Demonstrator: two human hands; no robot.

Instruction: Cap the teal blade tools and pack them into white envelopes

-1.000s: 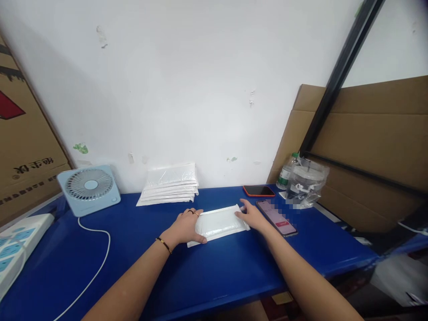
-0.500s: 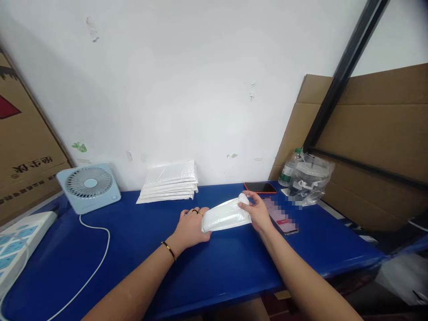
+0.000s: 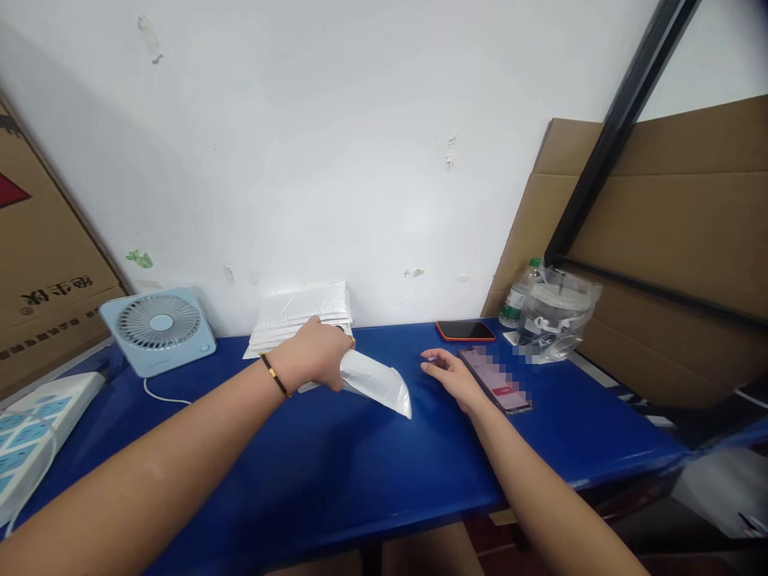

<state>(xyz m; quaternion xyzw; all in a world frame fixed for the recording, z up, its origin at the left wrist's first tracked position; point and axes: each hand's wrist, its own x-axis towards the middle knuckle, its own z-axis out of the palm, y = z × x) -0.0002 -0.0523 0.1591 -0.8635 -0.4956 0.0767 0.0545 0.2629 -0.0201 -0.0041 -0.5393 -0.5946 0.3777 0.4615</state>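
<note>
A: What did the left hand (image 3: 312,352) have?

B: A white pouch (image 3: 375,382). Its fingers were clenched round the pouch's near end, and the rest of it hung out to the right, tilted down, with the far corner low over the blue table (image 3: 372,464). Whether that corner touched the table I could not tell.

A: Where was the pouch, then?

B: Above the middle of the table, just in front of the stack (image 3: 305,314) of like pouches that lay against the wall (image 3: 336,144). The hand itself was right beside that stack. A dark bracelet (image 3: 274,374) sat on the wrist.

A: And the right hand (image 3: 451,376)?

B: It lay on the table, fingers released and spread flat, holding nothing. It was apart from the pouch, and its outer edge was just beside a phone (image 3: 495,379) with a lit screen.

A: Anything else about?

B: A second phone (image 3: 466,330), dark with an orange rim, lay behind that, nearer the wall. Further right stood a bottle (image 3: 517,298) and a clear bag (image 3: 558,314) of small parts, in front of cardboard (image 3: 672,240). On the left was a pale blue fan (image 3: 159,330) with a white cord (image 3: 161,397), and a power strip (image 3: 33,432) at the table's edge.
</note>
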